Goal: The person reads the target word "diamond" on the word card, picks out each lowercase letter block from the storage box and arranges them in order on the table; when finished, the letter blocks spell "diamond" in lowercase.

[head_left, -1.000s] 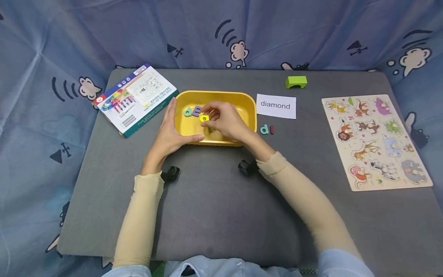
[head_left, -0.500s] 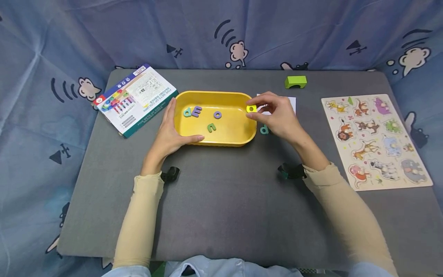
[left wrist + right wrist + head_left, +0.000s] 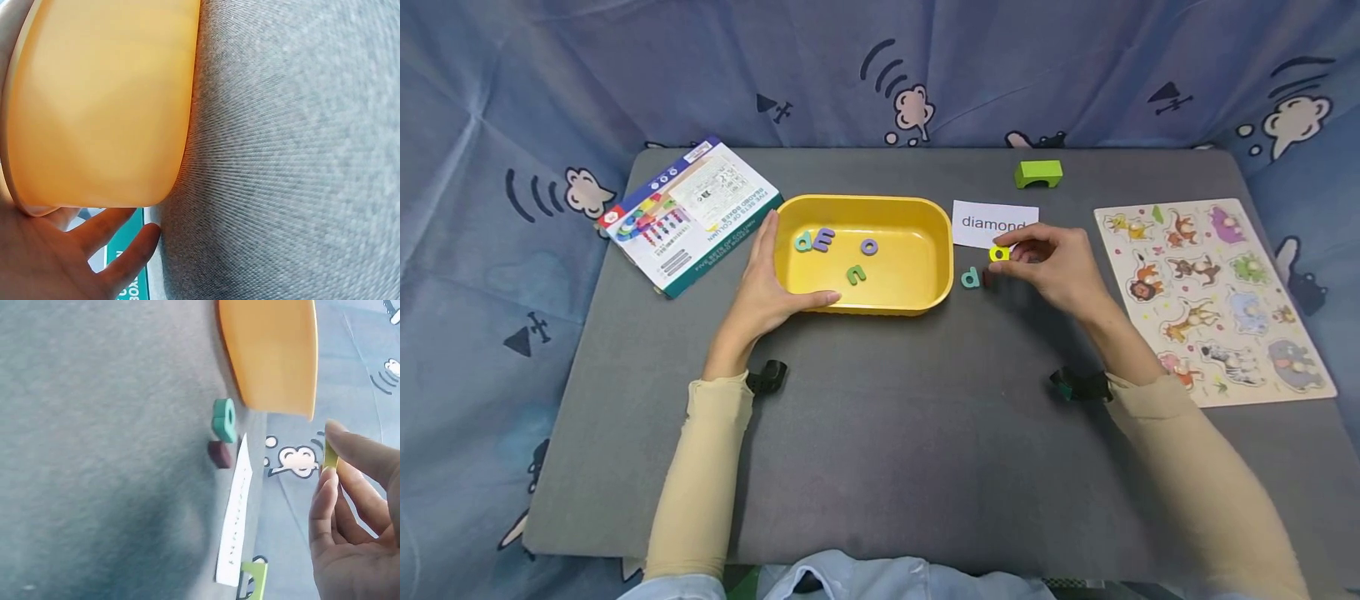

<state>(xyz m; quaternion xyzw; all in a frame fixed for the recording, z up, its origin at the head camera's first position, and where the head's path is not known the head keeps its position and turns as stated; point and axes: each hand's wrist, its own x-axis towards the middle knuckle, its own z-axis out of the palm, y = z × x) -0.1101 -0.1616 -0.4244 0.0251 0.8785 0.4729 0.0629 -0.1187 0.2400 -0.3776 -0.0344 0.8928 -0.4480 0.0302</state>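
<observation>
I've got my right grip pinching the yellow letter, around 3 o'clock from the tray; fingertips cover its edge, can't quite read it. My left grip is spread apart, touching the tray's 8 o'clock corner. Dark red piece's half hidden on head cam.

Looks like a play corner, room type unclear: grey table, blue cartoon-print cloth behind it, animal puzzle, toy letters.
</observation>
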